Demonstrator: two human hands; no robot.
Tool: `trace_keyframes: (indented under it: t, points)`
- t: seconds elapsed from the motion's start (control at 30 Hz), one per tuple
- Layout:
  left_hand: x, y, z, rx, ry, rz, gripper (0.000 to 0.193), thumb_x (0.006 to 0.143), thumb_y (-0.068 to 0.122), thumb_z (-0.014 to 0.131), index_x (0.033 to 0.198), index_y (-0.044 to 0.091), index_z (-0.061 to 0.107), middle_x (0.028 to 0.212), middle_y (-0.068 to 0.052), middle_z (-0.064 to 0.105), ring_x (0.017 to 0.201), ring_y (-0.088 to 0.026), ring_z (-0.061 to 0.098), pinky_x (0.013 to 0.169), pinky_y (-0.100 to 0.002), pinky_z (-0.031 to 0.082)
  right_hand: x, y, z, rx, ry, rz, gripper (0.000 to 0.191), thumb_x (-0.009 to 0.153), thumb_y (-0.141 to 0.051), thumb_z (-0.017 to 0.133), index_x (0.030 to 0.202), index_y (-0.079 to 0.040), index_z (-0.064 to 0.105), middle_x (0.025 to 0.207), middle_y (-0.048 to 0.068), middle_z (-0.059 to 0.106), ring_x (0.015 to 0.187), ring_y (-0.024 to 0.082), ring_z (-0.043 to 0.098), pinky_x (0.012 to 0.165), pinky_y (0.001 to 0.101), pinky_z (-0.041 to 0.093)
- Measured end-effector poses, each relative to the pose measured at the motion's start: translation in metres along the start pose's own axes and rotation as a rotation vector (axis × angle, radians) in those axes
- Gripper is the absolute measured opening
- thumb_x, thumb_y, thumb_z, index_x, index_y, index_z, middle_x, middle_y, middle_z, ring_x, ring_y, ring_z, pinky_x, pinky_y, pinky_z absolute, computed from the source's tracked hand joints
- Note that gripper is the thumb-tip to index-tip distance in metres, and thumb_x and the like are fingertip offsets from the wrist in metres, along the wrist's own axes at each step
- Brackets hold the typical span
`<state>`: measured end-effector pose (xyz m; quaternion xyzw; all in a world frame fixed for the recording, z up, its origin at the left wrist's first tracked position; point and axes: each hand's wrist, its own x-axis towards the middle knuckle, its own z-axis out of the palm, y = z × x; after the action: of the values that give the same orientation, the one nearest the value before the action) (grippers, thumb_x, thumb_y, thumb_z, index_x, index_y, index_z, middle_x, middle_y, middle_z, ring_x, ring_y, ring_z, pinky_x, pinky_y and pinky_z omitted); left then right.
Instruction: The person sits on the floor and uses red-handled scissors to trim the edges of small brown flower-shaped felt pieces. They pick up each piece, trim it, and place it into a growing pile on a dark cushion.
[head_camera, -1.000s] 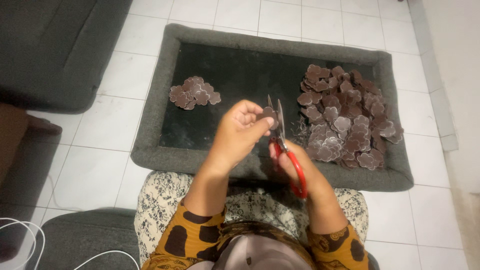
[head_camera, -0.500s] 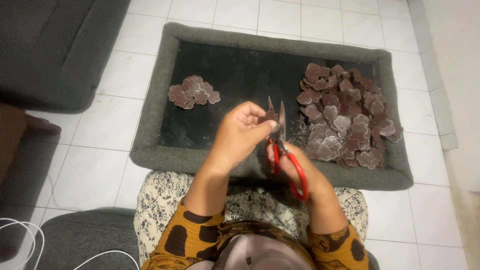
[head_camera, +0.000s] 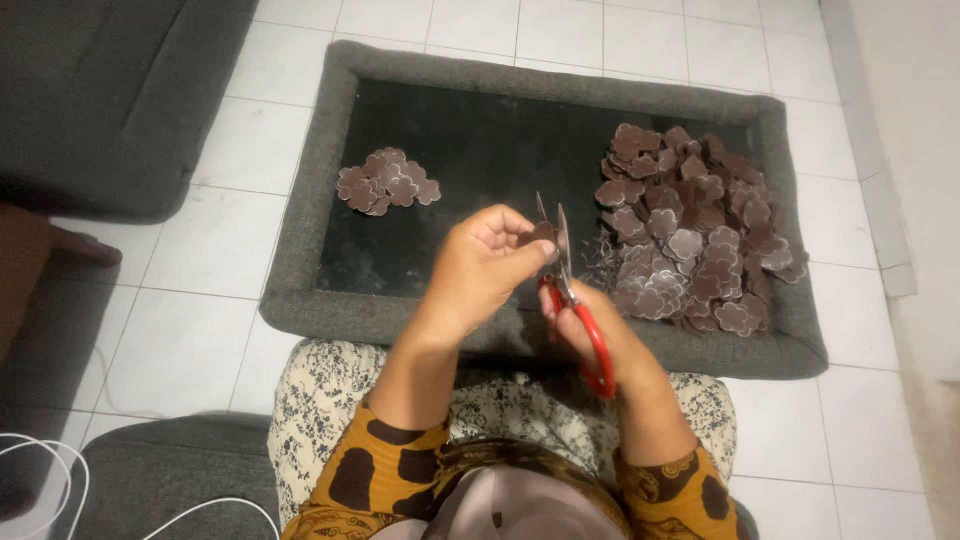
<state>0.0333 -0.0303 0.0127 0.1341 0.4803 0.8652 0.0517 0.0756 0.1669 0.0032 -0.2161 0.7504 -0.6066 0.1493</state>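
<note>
Above the near rim of the grey tray (head_camera: 330, 320), the left hand (head_camera: 480, 265) pinches a small brown piece (head_camera: 543, 233) between open blades; the right hand (head_camera: 590, 320) grips the red scissors (head_camera: 575, 300). Best to turn the piece slowly, cutting close with small snips.

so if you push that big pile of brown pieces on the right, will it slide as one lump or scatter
Probably scatter: the big pile is loose, flat, overlapping cutouts, not bound together. They look thin and likely light, so a push may fan them across the dark tray. The padded rim would probably stop most of them.
</note>
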Motion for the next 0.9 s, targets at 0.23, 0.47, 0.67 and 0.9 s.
trace_keyframes:
  t: [0.23,0.47,0.67,0.9]
  points:
    - [-0.003,0.005,0.009,-0.065,-0.045,-0.069,0.010,0.096,0.000,0.066,0.104,-0.004,0.061,0.086,-0.009,0.069,0.065,-0.011,0.065,0.057,-0.026,0.054,0.001,-0.002,0.008,0.121,0.010,-0.039,0.072,0.091,-0.076,0.056,0.105,-0.005,0.057,0.093,0.003,0.055,0.086,0.014,0.052,0.076,0.0295,0.047]
    - [-0.003,0.009,0.013,-0.094,-0.076,-0.114,0.007,0.098,0.002,0.065,0.099,-0.003,0.061,0.081,-0.010,0.069,0.061,-0.012,0.064,0.054,-0.027,0.054,0.002,0.004,0.007,0.154,0.024,-0.068,0.067,0.096,-0.073,0.054,0.103,-0.006,0.056,0.093,0.002,0.053,0.086,0.014,0.051,0.076,0.0303,0.046]
    - [-0.005,0.011,0.015,-0.109,-0.120,-0.105,0.006,0.099,0.001,0.066,0.099,-0.002,0.061,0.082,-0.010,0.069,0.063,-0.012,0.066,0.058,-0.026,0.055,-0.001,0.008,0.005,0.124,0.074,-0.076,0.065,0.097,-0.071,0.052,0.103,-0.006,0.056,0.093,0.001,0.053,0.086,0.014,0.051,0.076,0.0290,0.044]
    - [-0.003,0.004,0.015,-0.093,-0.105,-0.067,0.008,0.096,-0.001,0.067,0.100,-0.003,0.060,0.086,-0.011,0.070,0.068,-0.014,0.067,0.061,-0.027,0.057,-0.002,0.008,0.008,0.113,0.145,-0.029,0.062,0.095,-0.069,0.053,0.102,-0.007,0.055,0.089,0.000,0.051,0.079,0.012,0.050,0.068,0.0274,0.044]
